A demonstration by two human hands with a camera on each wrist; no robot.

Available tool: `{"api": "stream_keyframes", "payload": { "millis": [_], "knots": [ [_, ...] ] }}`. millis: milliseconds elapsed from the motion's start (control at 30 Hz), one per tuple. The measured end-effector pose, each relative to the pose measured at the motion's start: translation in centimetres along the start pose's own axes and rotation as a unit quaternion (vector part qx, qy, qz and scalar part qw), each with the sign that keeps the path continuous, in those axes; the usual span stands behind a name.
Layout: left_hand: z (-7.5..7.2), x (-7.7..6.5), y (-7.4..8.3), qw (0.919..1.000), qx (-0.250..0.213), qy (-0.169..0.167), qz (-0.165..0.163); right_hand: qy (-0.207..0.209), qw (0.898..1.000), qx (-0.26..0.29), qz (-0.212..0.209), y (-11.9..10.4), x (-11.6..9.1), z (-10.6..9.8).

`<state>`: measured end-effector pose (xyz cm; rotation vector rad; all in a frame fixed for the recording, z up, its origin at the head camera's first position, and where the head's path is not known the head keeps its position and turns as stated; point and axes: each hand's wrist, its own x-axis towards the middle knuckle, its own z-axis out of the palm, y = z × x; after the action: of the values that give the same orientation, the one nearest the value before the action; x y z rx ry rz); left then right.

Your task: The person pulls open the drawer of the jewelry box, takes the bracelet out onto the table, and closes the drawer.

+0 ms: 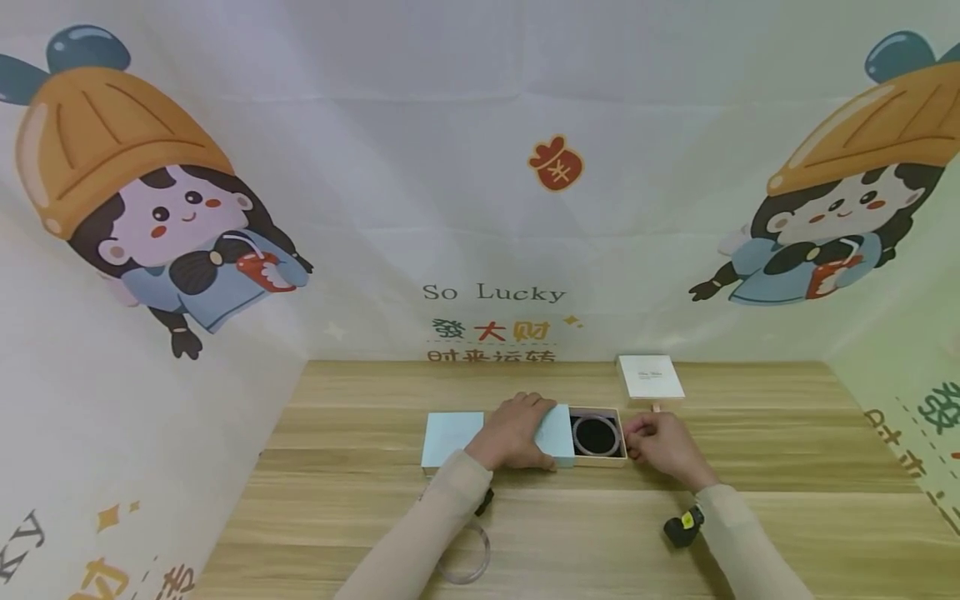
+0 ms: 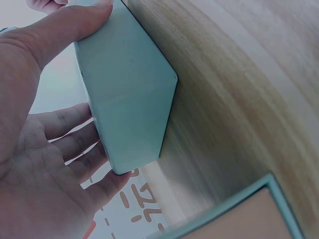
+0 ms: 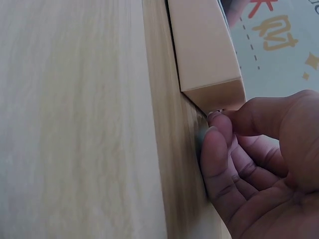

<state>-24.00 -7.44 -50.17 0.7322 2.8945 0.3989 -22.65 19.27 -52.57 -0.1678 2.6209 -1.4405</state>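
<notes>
My left hand grips a pale blue drawer-box sleeve, thumb on its near side and fingers along its far side. In the left wrist view, the thumb presses the sleeve's blue side. The box's beige inner tray sticks out to the right, partly slid out. In it a pale, ring-shaped bangle lies around a black pad. At the tray's right end, my right hand pinches with thumb and forefinger; what they pinch is mostly hidden by the fingertips. The tray's end panel shows right by them.
A second pale blue box stands to the left of my left hand. Behind my right hand sits a white box with small print. A clear bangle lies on the wooden table by my left forearm. A printed cloth rises behind.
</notes>
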Motion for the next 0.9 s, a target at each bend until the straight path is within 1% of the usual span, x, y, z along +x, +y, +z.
{"api": "stream_keyframes", "payload": {
  "millis": [367, 500, 700, 900],
  "knots": [
    [0.0, 0.0, 0.0, 1.0, -0.002, 0.004, 0.003, -0.002, 1.0, -0.005, 0.0, 0.2, 0.0, -0.4],
    [0.2, 0.1, 0.0, 1.0, -0.004, 0.003, 0.002, -0.001, 1.0, -0.026, -0.008, 0.0, -0.4, -0.5],
    [0.2, 0.1, 0.0, 1.0, -0.004, 0.006, 0.002, 0.006, 0.996, -0.082, -0.043, -0.9, -0.9, -0.9],
    [0.3, 0.2, -0.1, 1.0, -0.002, 0.007, 0.004, 0.005, 0.985, -0.138, -0.099, -1.8, -1.4, -0.8]
  ]
}}
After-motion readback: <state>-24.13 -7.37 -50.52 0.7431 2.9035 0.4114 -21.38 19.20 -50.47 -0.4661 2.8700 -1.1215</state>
